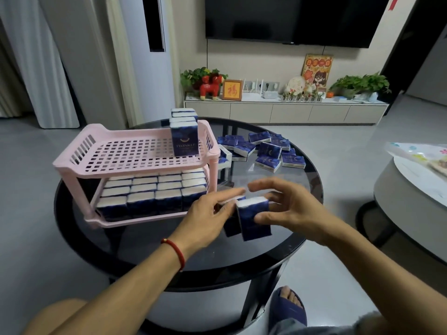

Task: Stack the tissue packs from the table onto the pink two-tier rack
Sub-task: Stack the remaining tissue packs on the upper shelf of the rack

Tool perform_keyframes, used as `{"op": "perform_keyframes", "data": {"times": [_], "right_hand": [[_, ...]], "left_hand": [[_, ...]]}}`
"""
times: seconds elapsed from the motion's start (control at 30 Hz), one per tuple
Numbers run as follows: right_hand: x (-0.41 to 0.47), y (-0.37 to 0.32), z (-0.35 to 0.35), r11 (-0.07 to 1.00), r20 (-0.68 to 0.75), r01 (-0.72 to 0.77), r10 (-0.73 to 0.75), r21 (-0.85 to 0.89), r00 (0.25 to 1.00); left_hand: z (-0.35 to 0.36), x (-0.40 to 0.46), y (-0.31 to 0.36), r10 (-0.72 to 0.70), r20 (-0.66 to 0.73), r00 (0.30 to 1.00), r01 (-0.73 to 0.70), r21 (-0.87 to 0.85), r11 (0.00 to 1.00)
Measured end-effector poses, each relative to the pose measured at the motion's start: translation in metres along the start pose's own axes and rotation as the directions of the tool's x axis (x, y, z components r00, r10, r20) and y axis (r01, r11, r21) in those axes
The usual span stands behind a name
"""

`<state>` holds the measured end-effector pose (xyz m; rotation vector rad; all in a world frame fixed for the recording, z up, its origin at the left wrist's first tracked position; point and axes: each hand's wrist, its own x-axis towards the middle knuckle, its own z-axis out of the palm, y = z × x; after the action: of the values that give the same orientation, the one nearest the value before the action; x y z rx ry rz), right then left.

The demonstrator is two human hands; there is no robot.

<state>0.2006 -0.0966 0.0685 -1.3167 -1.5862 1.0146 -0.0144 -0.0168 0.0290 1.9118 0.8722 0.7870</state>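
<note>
1. A round dark glass table [278, 243] carried the pink two-tier rack [135, 170] on its left part, and both of the person's hands worked just in front of the rack's right end.
2. The right hand [287, 209] gripped an upright tissue pack [254, 218], thumb curled on its near face and the other fingers bent behind it; the index finger stretched left above the pack.
3. The left hand [208, 218] had its fingers extended towards a second pack [231, 226] standing just behind and left of the first; they touched it, but whether they pinched it could not be told, as that part was blurred.
4. A red cord bracelet [177, 253] circled the left wrist.
5. The rack's lower tier was filled with upright packs in rows [152, 192], white tops showing, reaching from front to back.
6. On the upper tier a short row of upright packs [185, 131] stood against the right wall; the rest of that grid shelf was bare.
7. A loose heap of packs [261, 148] lay on the far side of the table, right of the rack and well apart from the hands.
8. Beyond the table stood a low white cabinet [285, 110] with plants and ornaments, under a wall-mounted television [295, 18].
9. A foot in a blue slipper [287, 308] rested on the floor beside the table's base.
</note>
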Motion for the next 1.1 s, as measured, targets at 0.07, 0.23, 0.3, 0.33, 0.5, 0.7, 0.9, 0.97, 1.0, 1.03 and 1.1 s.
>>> {"op": "perform_keyframes", "data": {"times": [0.07, 0.23, 0.3, 0.33, 0.5, 0.7, 0.9, 0.97, 1.0, 1.03, 1.1], "right_hand": [[0.006, 0.001, 0.014, 0.993, -0.006, 0.025, -0.026, -0.119, 1.0], [0.018, 0.005, 0.031, 0.936, 0.0, 0.12, -0.127, -0.33, 0.992], [0.021, 0.007, 0.036, 0.873, 0.036, 0.193, -0.198, -0.448, 0.98], [0.022, 0.01, 0.04, 0.839, 0.053, 0.208, -0.21, -0.503, 0.976], [0.024, 0.024, 0.051, 0.867, 0.065, 0.122, -0.103, -0.483, 0.993], [0.024, 0.018, 0.055, 0.9, 0.004, 0.132, -0.143, -0.416, 0.99], [0.025, -0.011, 0.06, 0.919, -0.002, 0.239, -0.253, -0.315, 0.967], [0.027, -0.022, 0.066, 0.918, -0.008, 0.285, -0.299, -0.276, 0.954], [0.028, -0.028, 0.068, 0.919, -0.021, 0.305, -0.32, -0.251, 0.947], [0.03, -0.034, 0.071, 0.919, -0.037, 0.326, -0.342, -0.224, 0.939], [0.033, -0.047, 0.073, 0.915, -0.069, 0.373, -0.386, -0.156, 0.92]], "left_hand": [[-0.004, -0.002, 0.0, -0.01, 0.029, 1.0, 0.01, -0.027, 1.0], [-0.017, -0.017, -0.003, 0.001, 0.087, 0.996, 0.005, -0.065, 0.998], [-0.022, -0.023, -0.009, 0.02, 0.069, 0.997, -0.029, 0.13, 0.991], [-0.023, -0.027, -0.012, 0.017, 0.064, 0.998, -0.029, 0.188, 0.982], [-0.021, -0.035, -0.024, -0.017, 0.04, 0.999, 0.009, 0.201, 0.98], [-0.027, -0.038, -0.016, 0.099, 0.025, 0.995, -0.102, 0.281, 0.954], [-0.048, -0.05, 0.013, 0.211, -0.114, 0.971, -0.17, 0.298, 0.939], [-0.057, -0.057, 0.022, 0.171, -0.169, 0.971, -0.131, 0.226, 0.965], [-0.063, -0.06, 0.027, 0.144, -0.185, 0.972, -0.109, 0.186, 0.976], [-0.069, -0.063, 0.034, 0.13, -0.199, 0.971, -0.101, 0.148, 0.984], [-0.085, -0.063, 0.048, 0.134, -0.215, 0.967, -0.115, 0.099, 0.988]]}}
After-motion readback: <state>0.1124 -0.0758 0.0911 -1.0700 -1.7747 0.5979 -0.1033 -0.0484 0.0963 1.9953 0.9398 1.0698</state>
